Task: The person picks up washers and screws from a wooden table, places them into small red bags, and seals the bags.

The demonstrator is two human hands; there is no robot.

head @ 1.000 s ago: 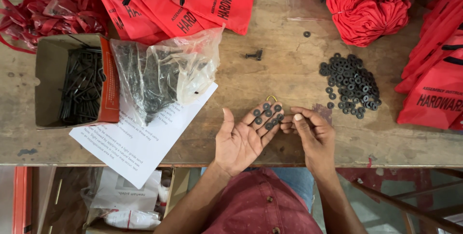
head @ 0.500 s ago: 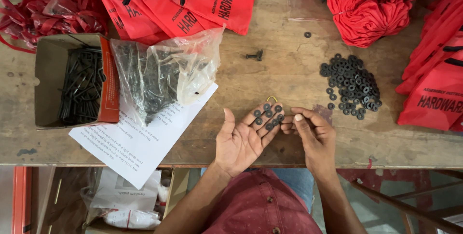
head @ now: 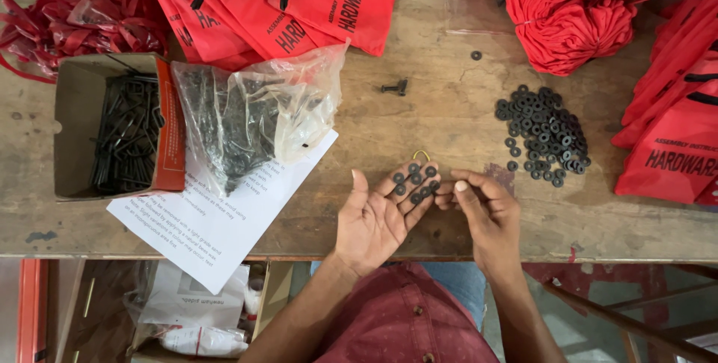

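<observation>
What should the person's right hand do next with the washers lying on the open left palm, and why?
Probably slide one more washer along the fingers with the right hand. The left hand lies open, palm up, with several small black washers spread over its fingers, and the right fingertips rest beside them. That looks like counting; the larger washer pile sits just to the right on the wooden table.

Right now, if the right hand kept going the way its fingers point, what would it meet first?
The right hand points left, fingertips already against the left hand, so it would likely meet the washers on those fingers first.
</observation>
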